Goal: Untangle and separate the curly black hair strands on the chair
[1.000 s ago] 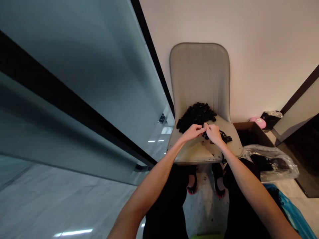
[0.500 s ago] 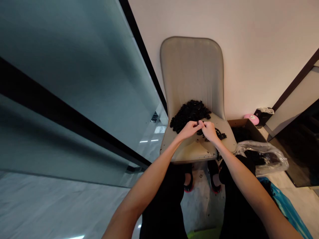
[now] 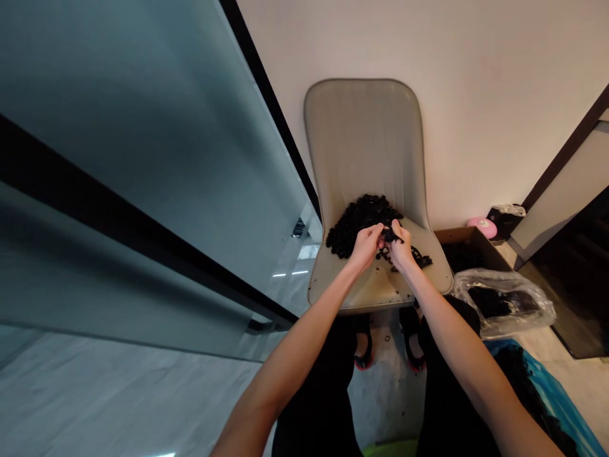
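Right grip (image 3: 400, 249) clenches a black tuft (image 3: 391, 235), now raised off the pile (image 3: 356, 228) on the chair seat (image 3: 375, 293), while the left grip (image 3: 365, 247), at its nine o'clock, curls with its hold hidden.

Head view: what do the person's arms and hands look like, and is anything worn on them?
The left hand and right hand are bare, with no gloves or visible rings. The left forearm and right forearm are also bare, with no sleeves, watch or bands in view. Black clothing appears only on the legs below.
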Available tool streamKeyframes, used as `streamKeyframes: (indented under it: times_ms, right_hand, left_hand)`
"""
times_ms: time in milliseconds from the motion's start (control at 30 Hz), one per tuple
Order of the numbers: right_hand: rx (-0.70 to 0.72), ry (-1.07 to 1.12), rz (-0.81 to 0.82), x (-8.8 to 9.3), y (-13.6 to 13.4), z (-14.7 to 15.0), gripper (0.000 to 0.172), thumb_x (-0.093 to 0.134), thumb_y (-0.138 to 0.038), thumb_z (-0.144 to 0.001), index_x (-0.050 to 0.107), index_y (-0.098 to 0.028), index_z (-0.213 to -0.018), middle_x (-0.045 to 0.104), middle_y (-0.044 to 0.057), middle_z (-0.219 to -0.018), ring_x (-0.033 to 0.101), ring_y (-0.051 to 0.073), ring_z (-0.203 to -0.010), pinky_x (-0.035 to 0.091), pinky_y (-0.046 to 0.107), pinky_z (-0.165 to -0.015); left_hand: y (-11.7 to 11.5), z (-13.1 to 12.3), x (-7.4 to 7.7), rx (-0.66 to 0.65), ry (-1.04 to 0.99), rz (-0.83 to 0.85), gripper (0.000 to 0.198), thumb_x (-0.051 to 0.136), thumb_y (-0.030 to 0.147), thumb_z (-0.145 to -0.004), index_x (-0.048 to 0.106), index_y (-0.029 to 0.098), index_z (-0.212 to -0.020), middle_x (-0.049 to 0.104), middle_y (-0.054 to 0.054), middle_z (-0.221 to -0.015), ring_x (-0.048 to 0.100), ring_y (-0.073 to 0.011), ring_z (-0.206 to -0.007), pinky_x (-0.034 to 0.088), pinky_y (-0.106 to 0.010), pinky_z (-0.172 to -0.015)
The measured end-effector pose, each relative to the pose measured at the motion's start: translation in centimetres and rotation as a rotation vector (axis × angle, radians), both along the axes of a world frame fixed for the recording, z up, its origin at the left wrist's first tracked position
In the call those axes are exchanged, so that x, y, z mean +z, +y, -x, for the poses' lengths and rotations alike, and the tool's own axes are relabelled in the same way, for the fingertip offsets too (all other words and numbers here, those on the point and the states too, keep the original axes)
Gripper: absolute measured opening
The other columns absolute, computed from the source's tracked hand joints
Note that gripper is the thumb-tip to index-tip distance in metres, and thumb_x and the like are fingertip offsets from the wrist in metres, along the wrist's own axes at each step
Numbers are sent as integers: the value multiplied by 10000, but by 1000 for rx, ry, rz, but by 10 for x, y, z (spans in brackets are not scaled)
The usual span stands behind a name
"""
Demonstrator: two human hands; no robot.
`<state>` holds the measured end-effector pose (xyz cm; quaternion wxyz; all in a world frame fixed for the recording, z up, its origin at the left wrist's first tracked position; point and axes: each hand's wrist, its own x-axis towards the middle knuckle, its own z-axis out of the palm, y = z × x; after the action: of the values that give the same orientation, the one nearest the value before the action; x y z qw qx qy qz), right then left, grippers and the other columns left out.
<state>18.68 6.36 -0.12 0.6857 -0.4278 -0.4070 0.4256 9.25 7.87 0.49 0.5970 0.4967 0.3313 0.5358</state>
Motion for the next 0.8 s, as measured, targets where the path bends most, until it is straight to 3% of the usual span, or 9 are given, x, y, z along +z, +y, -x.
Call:
streamKeyframes:
  times_ms: [100,233,367,533,700,800]
  right_hand:
    - [-64,-336,-19,7,-5,-13,605,476,-742,-878,384,-238,-555,392,-33,-497,366,118,-506,286,285,-521]
    - [-201,-640,-25,13,-11,-20,586,402,-634,-965,363,-229,-542,418,-17,-509,387,134,-569,292,296,-593]
    - [-80,-640,-13,10,-11,-15,572,330,-624,-989,433,-218,-600,529,7,-601,462,149,-632,336,285,-629]
    - [7,-571,22,2,-5,-10,588,383,-694,-930,515,-204,-633,571,19,-626,493,154,-632,345,283,-620]
    - [-46,-562,24,3,-6,-12,596,383,-672,-929,516,-201,-590,523,11,-558,465,148,-588,318,280,-578]
    - [-60,-632,-3,6,-9,-16,571,433,-622,-924,505,-196,-550,488,0,-525,435,140,-568,289,283,-569]
  left_hand:
    - [-2,16,4,27,185,-123,253,735,378,-818,606,195,-936,560,54,-583,520,-103,-501,365,-218,-506]
    - [-10,29,12,59,291,-353,165,635,344,-896,576,205,-965,568,44,-629,566,-119,-590,428,-234,-602]
    - [-19,28,17,127,421,-455,159,554,331,-949,609,196,-1012,630,-4,-767,595,-144,-696,454,-268,-691]
    - [-25,21,18,286,608,-626,235,505,341,-988,642,194,-867,633,-66,-910,576,-189,-851,433,-307,-791]
    - [-27,18,14,265,593,-605,227,496,350,-995,599,195,-865,597,-35,-809,550,-168,-747,408,-295,-737]
    - [-25,24,16,122,579,-516,242,590,425,-938,567,196,-861,600,-4,-755,542,-149,-683,392,-272,-665]
